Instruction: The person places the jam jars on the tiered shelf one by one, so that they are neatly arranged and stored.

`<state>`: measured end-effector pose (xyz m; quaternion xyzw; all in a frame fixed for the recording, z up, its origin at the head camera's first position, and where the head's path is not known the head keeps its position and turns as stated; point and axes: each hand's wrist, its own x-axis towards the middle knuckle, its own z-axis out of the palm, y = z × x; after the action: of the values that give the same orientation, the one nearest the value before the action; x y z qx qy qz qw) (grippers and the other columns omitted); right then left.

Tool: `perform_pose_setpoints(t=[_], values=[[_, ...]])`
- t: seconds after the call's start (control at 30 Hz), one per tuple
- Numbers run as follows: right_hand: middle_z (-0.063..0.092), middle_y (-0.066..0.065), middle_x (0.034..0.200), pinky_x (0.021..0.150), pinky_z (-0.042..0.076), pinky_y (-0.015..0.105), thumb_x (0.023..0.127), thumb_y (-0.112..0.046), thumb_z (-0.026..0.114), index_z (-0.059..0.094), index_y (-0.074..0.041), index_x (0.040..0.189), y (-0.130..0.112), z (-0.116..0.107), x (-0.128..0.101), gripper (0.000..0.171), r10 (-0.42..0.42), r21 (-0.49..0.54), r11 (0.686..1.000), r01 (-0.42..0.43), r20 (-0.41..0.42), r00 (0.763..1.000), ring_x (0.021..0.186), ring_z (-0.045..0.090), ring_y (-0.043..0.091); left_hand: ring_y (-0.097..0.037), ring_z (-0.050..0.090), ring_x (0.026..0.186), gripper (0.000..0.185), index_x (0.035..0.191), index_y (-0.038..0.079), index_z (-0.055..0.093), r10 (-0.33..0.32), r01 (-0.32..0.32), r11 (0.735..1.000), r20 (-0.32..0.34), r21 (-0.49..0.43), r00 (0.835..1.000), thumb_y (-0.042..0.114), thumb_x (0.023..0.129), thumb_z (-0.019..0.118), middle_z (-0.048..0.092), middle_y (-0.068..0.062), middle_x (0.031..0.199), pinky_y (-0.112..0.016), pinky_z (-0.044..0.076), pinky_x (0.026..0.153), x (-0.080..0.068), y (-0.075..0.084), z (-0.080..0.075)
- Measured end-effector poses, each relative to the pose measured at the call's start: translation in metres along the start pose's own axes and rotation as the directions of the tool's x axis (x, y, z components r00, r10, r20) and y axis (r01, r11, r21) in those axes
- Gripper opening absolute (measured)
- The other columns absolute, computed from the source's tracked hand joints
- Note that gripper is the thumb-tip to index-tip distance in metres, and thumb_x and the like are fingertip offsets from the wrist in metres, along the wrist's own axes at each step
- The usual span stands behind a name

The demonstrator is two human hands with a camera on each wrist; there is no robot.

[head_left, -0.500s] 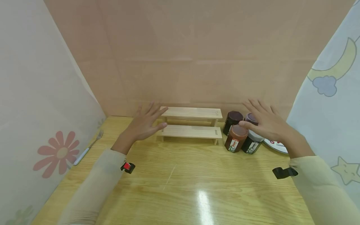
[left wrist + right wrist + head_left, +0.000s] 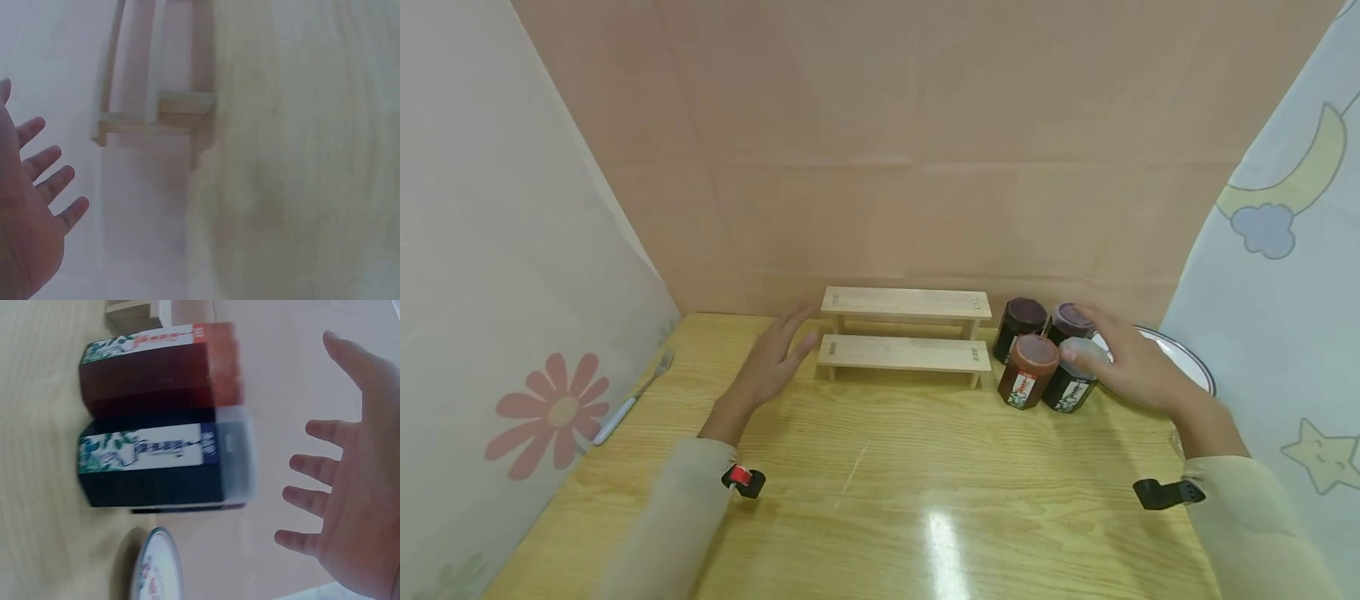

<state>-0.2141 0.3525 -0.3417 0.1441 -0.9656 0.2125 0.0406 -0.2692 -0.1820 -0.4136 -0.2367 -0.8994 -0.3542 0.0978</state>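
A small two-step wooden rack stands at the back of the wooden table. My left hand hovers open just left of the rack, fingers spread, holding nothing. Several dark jars cluster right of the rack: a brown-lidded jar, a clear-lidded dark jar, and two more behind. My right hand is open, fingers spread over the clear-lidded jar's lid, not gripping it.
A fork lies at the table's left edge by the flower-print curtain. A white plate sits behind the jars at the right. A cardboard wall closes the back; cloth screens stand on both sides.
Both hands have dropped lower and drawn back toward me. The left hand left the rack's end; the right hand slid right, uncovering the plate and jar lids.
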Motion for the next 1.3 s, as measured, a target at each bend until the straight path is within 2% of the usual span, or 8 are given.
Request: perform_pose_setpoints(t=[0.13, 0.33, 0.47, 0.7, 0.9, 1.03, 1.23, 1.3], values=[[0.031, 0.028, 0.165, 0.105, 0.034, 0.077, 0.103, -0.048, 0.057, 0.021, -0.014, 0.166, 0.012, 0.01, -0.008, 0.079, 0.041, 0.016, 0.999, -0.041, 0.014, 0.999, 0.144, 0.035, 0.059, -0.038, 0.025, 0.158, 0.055, 0.161, 0.02, 0.034, -0.047, 0.047, 0.994, 0.002, -0.096, 0.999, 0.045, 0.112, 0.036, 0.029, -0.008, 0.17, -0.066, 0.023, 0.125, -0.004, -0.008, 0.017], [0.032, 0.034, 0.161, 0.105, 0.033, 0.078, 0.103, -0.046, 0.059, 0.023, -0.005, 0.164, 0.029, 0.025, -0.013, 0.081, 0.079, 0.054, 0.995, -0.08, 0.026, 0.997, 0.143, 0.034, 0.06, -0.04, 0.034, 0.152, 0.058, 0.161, 0.017, 0.034, -0.12, 0.124, 0.981, 0.036, -0.151, 0.992, 0.047, 0.112, 0.035, 0.034, -0.012, 0.167, -0.068, 0.029, 0.121, -0.006, -0.018, 0.036], [0.035, 0.036, 0.158, 0.101, 0.038, 0.077, 0.103, -0.044, 0.062, 0.026, -0.002, 0.162, 0.035, 0.034, -0.013, 0.081, 0.083, 0.078, 0.994, -0.083, 0.001, 0.997, 0.138, 0.039, 0.059, -0.04, 0.04, 0.147, 0.056, 0.16, 0.018, 0.035, -0.165, 0.168, 0.966, 0.032, -0.199, 0.986, 0.047, 0.112, 0.037, 0.037, -0.013, 0.164, -0.067, 0.036, 0.117, -0.006, -0.022, 0.043], [0.043, 0.036, 0.151, 0.092, 0.047, 0.07, 0.099, -0.042, 0.069, 0.03, -0.001, 0.16, 0.043, 0.045, -0.013, 0.083, 0.134, 0.1, 0.987, -0.127, -0.069, 0.989, 0.123, 0.052, 0.055, -0.038, 0.052, 0.138, 0.045, 0.151, 0.01, 0.05, -0.25, 0.226, 0.926, -0.04, -0.303, 0.967, 0.032, 0.111, 0.049, 0.05, -0.014, 0.155, -0.057, 0.048, 0.111, -0.003, -0.029, 0.057], [0.051, 0.035, 0.143, 0.086, 0.052, 0.063, 0.095, -0.042, 0.074, 0.033, -0.004, 0.16, 0.047, 0.052, -0.013, 0.085, 0.181, 0.13, 0.977, -0.167, -0.11, 0.977, 0.118, 0.058, 0.054, -0.036, 0.058, 0.134, 0.037, 0.142, 0.007, 0.06, -0.308, 0.246, 0.886, -0.101, -0.393, 0.946, 0.021, 0.107, 0.058, 0.058, -0.015, 0.149, -0.053, 0.05, 0.111, 0.002, -0.032, 0.064], [0.052, 0.035, 0.141, 0.084, 0.054, 0.051, 0.094, -0.042, 0.076, 0.032, -0.006, 0.161, 0.049, 0.054, -0.012, 0.088, 0.195, 0.169, 0.97, -0.174, -0.113, 0.974, 0.121, 0.058, 0.054, -0.036, 0.058, 0.134, 0.035, 0.139, 0.006, 0.063, -0.344, 0.266, 0.861, -0.113, -0.433, 0.932, 0.015, 0.106, 0.06, 0.06, -0.017, 0.146, -0.051, 0.049, 0.113, 0.003, -0.035, 0.066], [0.045, 0.035, 0.15, 0.076, 0.046, 0.009, 0.094, -0.041, 0.076, 0.027, -0.007, 0.163, 0.054, 0.057, -0.013, 0.09, 0.218, 0.274, 0.944, -0.184, -0.099, 0.971, 0.132, 0.051, 0.057, -0.036, 0.058, 0.135, 0.035, 0.139, 0.006, 0.063, -0.376, 0.28, 0.832, -0.116, -0.478, 0.919, 0.015, 0.105, 0.059, 0.059, -0.016, 0.149, -0.05, 0.049, 0.113, 0.003, -0.036, 0.07], [0.043, 0.032, 0.152, 0.075, 0.045, 0.003, 0.096, -0.039, 0.075, 0.027, -0.007, 0.163, 0.056, 0.06, -0.014, 0.089, 0.223, 0.332, 0.926, -0.181, -0.093, 0.97, 0.131, 0.059, 0.039, -0.036, 0.057, 0.136, 0.036, 0.14, 0.005, 0.062, -0.38, 0.279, 0.818, -0.109, -0.503, 0.919, 0.015, 0.106, 0.058, 0.057, -0.017, 0.15, -0.05, 0.048, 0.114, 0.003, -0.036, 0.071]])
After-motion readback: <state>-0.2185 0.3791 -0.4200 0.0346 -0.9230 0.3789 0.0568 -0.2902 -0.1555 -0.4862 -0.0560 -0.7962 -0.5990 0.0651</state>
